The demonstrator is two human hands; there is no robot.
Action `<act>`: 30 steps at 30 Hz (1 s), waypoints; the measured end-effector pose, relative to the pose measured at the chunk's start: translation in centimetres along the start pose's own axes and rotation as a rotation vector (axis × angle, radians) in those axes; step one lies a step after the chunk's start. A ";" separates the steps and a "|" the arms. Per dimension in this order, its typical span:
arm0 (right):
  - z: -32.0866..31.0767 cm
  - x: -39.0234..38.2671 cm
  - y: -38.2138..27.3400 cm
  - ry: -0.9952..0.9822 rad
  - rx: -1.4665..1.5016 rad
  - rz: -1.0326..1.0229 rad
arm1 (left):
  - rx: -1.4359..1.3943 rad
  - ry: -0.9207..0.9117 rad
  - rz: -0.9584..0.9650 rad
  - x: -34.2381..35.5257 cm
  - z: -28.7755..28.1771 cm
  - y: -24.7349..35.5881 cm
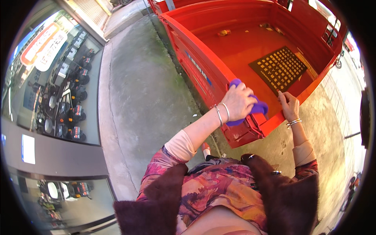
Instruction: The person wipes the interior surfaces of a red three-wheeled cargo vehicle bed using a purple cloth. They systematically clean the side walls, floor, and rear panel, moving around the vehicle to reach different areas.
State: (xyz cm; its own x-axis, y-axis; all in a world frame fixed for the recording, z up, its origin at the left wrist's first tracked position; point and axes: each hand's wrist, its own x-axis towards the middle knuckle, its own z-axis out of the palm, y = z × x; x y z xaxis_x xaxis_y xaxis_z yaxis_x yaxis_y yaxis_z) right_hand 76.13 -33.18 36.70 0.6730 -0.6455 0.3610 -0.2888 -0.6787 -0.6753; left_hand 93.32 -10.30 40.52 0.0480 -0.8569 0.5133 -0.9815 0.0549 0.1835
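My left hand (pixel 237 102) is closed on a purple cloth (pixel 259 107), pressing it to the near corner of a red cargo bed (pixel 201 62). Folds of the cloth stick out on both sides of the fingers. Over the bed's near end wall rests my right hand (pixel 289 105), its fingers bent onto the red rim. Whether anything small is between those fingertips is hidden. Inside the bed, just beyond the right hand, lies a dark flat panel (pixel 279 68) with rows of yellow characters. A metal latch (pixel 252 127) sits at the corner below the cloth.
Small yellow-and-red items (pixel 224 33) lie farther back on the bed's floor. On the left stands a glass shopfront (pixel 62 78) with several scooters behind it. A concrete walkway (pixel 145 86) runs between shop and bed. Sunlit paving (pixel 325 125) extends to the right.
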 end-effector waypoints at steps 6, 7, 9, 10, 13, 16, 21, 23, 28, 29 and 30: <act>0.0 -0.2 -0.6 0.022 -0.063 0.016 | 0.047 0.035 -0.057 1.5 0.3 -8.7; -0.1 -0.1 -0.8 -0.019 -0.094 0.105 | 0.059 0.051 -0.062 1.6 0.2 -10.3; -0.2 0.2 -1.4 -0.027 -0.103 0.030 | 0.121 0.100 -0.073 2.0 -0.4 -14.2; -0.1 0.4 -1.6 -0.058 -0.146 0.074 | 0.141 0.067 -0.104 2.2 -0.9 -16.4; -0.5 0.7 -1.8 -0.126 -0.188 0.029 | 0.184 0.139 -0.139 2.8 -1.5 -22.2; -0.5 0.4 -1.0 -0.095 -0.182 -0.013 | 0.207 0.195 -0.110 3.4 -0.9 -25.5; -0.4 1.0 -2.4 0.094 -0.030 0.323 | 0.191 0.208 -0.113 3.8 0.1 -26.9; -1.8 0.1 -6.4 0.201 0.077 0.289 | 0.188 0.169 -0.109 4.0 -0.3 -27.3; 0.2 -5.7 -19.8 0.054 -0.296 -0.024 | 0.139 -0.039 -0.231 5.8 -1.5 -30.1; 2.0 -5.8 -20.9 0.097 -0.277 -0.071 | 0.133 -0.067 -0.219 6.0 -1.6 -30.8; 4.4 -5.7 -21.7 0.100 -0.291 -0.068 | 0.143 -0.085 -0.219 6.3 -1.7 -31.5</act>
State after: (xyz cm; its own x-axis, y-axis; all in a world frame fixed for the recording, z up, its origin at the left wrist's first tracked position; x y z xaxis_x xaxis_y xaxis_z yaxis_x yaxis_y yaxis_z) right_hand 81.49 -13.24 46.45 0.6313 -0.6169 0.4700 -0.4379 -0.7837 -0.4406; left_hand 124.82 -16.54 39.36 0.2522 -0.8808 0.4007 -0.9659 -0.2041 0.1593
